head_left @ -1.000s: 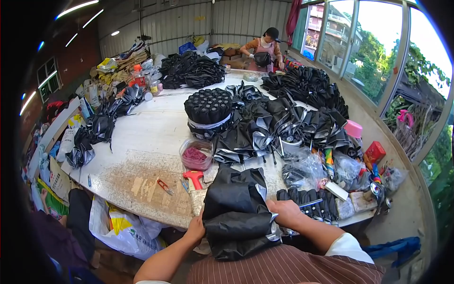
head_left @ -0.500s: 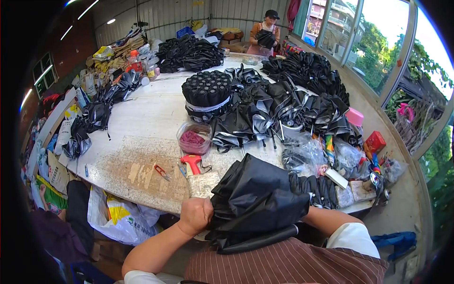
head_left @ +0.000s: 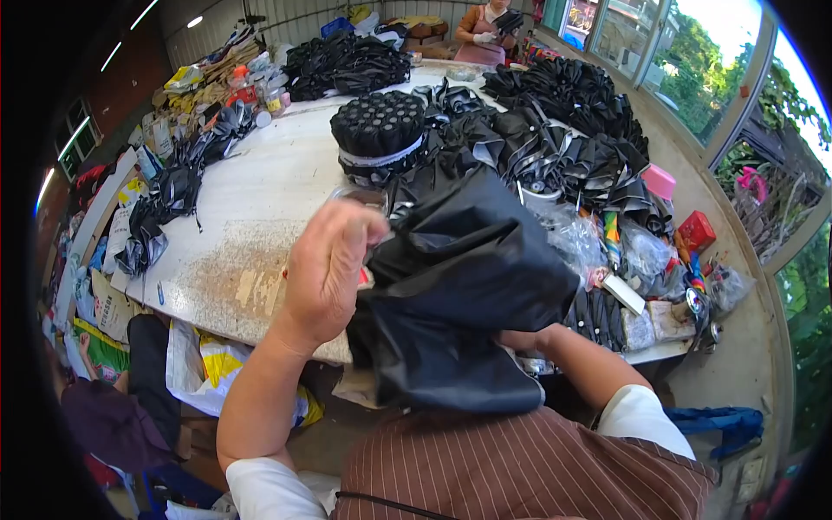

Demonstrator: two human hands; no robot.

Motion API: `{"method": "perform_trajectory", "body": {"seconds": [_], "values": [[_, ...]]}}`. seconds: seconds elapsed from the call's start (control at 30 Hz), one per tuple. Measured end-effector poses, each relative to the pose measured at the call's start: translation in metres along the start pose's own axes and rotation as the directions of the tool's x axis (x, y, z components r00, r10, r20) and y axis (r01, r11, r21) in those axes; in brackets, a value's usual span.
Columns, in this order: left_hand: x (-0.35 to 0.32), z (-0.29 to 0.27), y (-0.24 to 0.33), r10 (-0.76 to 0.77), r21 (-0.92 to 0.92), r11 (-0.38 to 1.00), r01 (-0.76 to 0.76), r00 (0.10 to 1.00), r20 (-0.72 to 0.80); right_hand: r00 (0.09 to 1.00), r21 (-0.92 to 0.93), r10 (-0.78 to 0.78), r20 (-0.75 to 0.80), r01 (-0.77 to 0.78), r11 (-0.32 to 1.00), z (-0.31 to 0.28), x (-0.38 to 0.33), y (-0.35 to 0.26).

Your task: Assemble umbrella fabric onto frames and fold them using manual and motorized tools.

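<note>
A black folding umbrella (head_left: 459,269), its cloth loose and bunched in folds, is held in front of my chest over the table's near edge. My right hand (head_left: 524,340) grips it from below on the right; the cloth covers most of those fingers. Raised at the umbrella's left side, my left hand (head_left: 322,273) is open, fingers bent loosely toward the cloth and somewhat blurred. Behind my left hand, a bit of a red tool (head_left: 364,277) shows. The clear tub (head_left: 360,196) beyond is mostly covered.
Farther on stands a banded bundle of black umbrellas (head_left: 379,134). More black umbrellas (head_left: 563,147) are heaped to its right, others (head_left: 178,191) along the left edge. Plastic bags and a white box (head_left: 622,293) lie at right. A co-worker (head_left: 485,36) stands at the far end.
My left hand has let go of the cloth and risen up and to the left. The umbrella has spread and lifted, now covering more of the tub and red tool. My view has tilted down slightly.
</note>
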State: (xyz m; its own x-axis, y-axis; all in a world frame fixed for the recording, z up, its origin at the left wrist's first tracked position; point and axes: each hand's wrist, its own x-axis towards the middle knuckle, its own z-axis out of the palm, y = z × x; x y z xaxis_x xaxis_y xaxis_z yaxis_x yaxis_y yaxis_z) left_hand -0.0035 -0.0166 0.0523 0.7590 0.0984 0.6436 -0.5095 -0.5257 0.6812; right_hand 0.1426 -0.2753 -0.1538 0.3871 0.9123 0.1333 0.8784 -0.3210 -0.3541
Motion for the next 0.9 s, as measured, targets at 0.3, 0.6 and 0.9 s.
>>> {"method": "perform_trajectory", "body": {"seconds": [0.3,0.6,0.9], "values": [[-0.026,0.042,0.012,-0.024,-0.085,0.993,0.084,0.838,0.546,0.914,-0.175,0.374,-0.156,-0.398,0.900,-0.069,0.032,-0.008],[-0.103,0.066,-0.110,-0.447,-0.866,-0.112,0.487,0.753,0.482,0.884,-0.172,0.317,-0.344,-0.391,0.904,-0.054,0.046,-0.053],[-0.105,0.053,-0.132,-0.735,-0.945,0.230,0.234,0.678,-0.011,0.979,0.191,0.187,-0.083,-0.169,0.967,-0.002,0.043,-0.089]]}}
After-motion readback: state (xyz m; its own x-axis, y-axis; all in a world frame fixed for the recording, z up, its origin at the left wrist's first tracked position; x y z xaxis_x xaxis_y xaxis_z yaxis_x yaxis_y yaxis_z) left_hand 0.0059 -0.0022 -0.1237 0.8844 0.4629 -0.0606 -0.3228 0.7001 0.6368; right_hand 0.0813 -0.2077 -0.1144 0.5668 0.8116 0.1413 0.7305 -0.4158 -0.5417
